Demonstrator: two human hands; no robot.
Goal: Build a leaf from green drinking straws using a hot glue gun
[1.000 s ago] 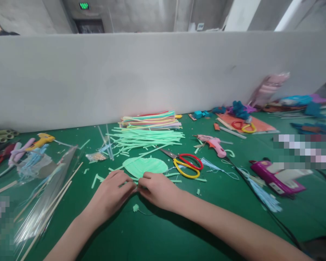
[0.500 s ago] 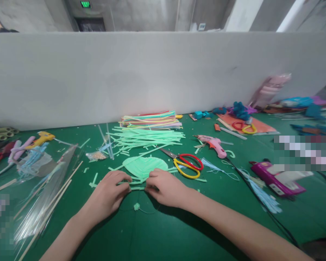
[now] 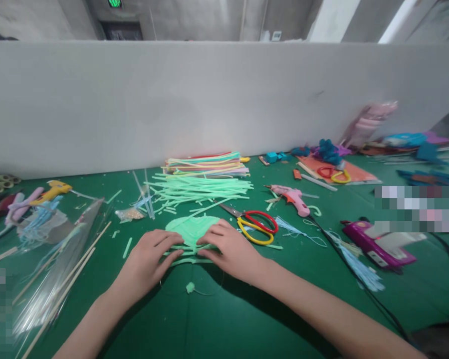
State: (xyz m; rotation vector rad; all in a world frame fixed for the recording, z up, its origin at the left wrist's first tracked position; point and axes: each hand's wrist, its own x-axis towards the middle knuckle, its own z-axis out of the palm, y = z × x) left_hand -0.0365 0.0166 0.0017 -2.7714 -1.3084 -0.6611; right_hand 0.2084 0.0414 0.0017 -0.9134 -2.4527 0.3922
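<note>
Left hand and right hand flat, fingers spread, pressing green disc on table, grasping nothing. Scissors at 3 o'clock. Risk: uneven pressure could shift strips out of line.

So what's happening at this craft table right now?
A person presses both hands flat on a round light-green foam piece on the green table: left hand on its near-left edge, right hand on its right side. Red-and-yellow scissors lie just right, loose green strips behind.
</note>
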